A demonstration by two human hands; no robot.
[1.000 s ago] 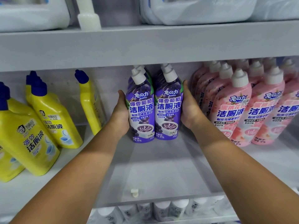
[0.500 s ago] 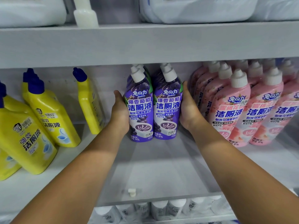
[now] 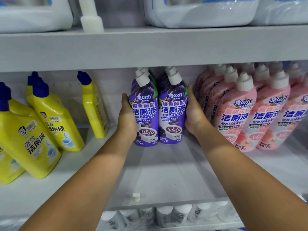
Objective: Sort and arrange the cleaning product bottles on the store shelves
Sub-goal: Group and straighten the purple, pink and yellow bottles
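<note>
2 purple bottles [image 3: 157,114] stand side by side at the middle of the grey shelf [image 3: 158,177], touching each other, long axes upright with a slight backward lean, white nozzle caps pointing up toward the shelf board above. Each front label reads "兔の力 Rabito" at the top, then "爆香葡萄 洁厕液" in large white characters, with "99.9%" and "600g" at the bottom beside a picture of grapes and a toilet bowl. More white caps show behind them, so further purple bottles stand in rows at the back.

The left hand [image 3: 127,120] presses flat against the outer side of the left bottle, and the right hand [image 3: 194,114] presses against the outer side of the right bottle, squeezing the pair between them; the fingers reach behind the bottles, so whether they curl round the backs probably cannot be told.

To the right, just beside the right hand, stand pink bottles [image 3: 246,117] of the same brand, labelled "蜜桃花" and "洁厕液", with "99.9%" below, in several rows. To the left, well apart, yellow bottles [image 3: 55,120] with dark blue caps read "强效 洁厕液", and 1 narrow yellow bottle [image 3: 94,107] is turned edge-on. A small white peg [image 3: 136,197] lies near the shelf's front edge. Large white jugs [image 3: 200,12] sit on the shelf above.
</note>
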